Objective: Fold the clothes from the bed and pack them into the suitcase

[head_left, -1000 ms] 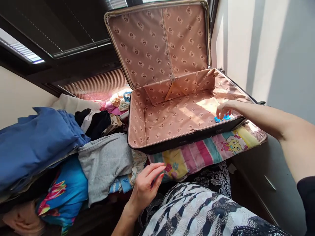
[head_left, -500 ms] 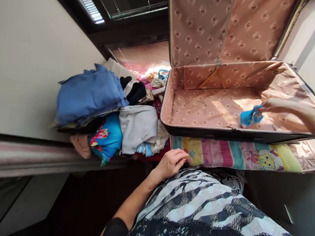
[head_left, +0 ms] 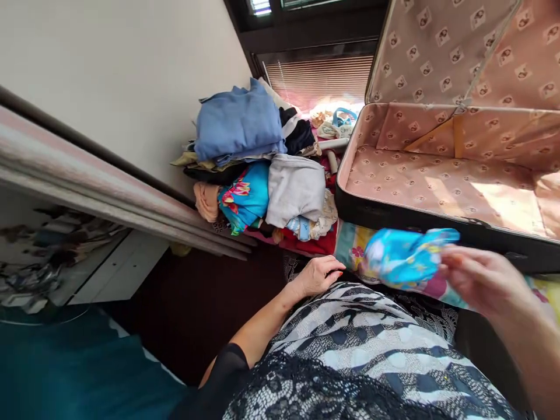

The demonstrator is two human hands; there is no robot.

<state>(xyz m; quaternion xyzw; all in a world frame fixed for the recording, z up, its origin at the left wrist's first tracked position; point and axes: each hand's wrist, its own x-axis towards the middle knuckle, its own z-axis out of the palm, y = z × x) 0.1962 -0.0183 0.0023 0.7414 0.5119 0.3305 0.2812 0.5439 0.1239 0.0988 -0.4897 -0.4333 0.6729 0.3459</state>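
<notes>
My right hand (head_left: 485, 277) pinches a bright blue patterned bundle (head_left: 400, 256), perhaps cloth or soft packaging; it is smeared by motion. The bundle hangs in front of the suitcase, above a striped, colourful mat (head_left: 350, 242). My left hand (head_left: 315, 275) rests by my lap at the mat's edge, its fingers curled together and nothing visible in them. Behind my right hand, the large suitcase (head_left: 402, 219) stands with its lid raised, and the pink patterned lining (head_left: 394, 169) shows inside.
Left of the suitcase lie piled clothes: folded blue garments (head_left: 238, 125), a grey garment (head_left: 297, 189) and a turquoise floral one (head_left: 247, 198). A window blind (head_left: 319, 79) is behind. A curtain (head_left: 109, 181) hangs at the left, with a white cabinet (head_left: 118, 262) beyond it.
My right hand has brought the blue bundle out from over the suitcase, leftward and nearer to me. My view has turned left. My left hand stays by my lap.
</notes>
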